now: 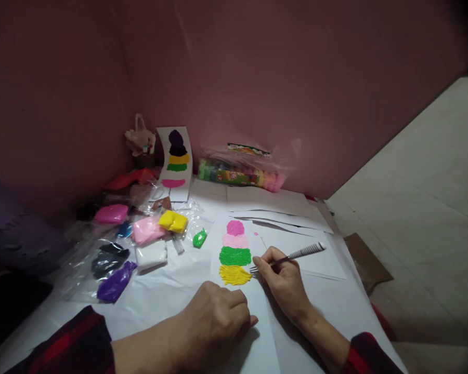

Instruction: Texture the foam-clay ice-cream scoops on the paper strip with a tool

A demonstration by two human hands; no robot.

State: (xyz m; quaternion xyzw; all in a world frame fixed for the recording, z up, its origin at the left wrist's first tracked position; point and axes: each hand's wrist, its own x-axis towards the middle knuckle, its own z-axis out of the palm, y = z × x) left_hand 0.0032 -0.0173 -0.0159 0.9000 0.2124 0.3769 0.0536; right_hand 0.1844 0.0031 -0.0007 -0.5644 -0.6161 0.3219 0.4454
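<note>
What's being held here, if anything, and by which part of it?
The right grip has a fork by its neck, just behind the tines; nothing shows in the left grip.

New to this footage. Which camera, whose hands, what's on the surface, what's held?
No robot here: one person's bare hands, in one picture from a head-worn camera looking forward and down.

The right hand holds a fork with a striped handle, prongs at the edge of a yellow patch. Above that patch on the paper sit green, light pink and bright pink patches. The left hand is curled beside them, nearer the camera; whether it holds anything is unclear.

Coloured lumps, such as the purple one, lie at left, many in clear plastic. Behind stands a card with coloured patches.
</note>
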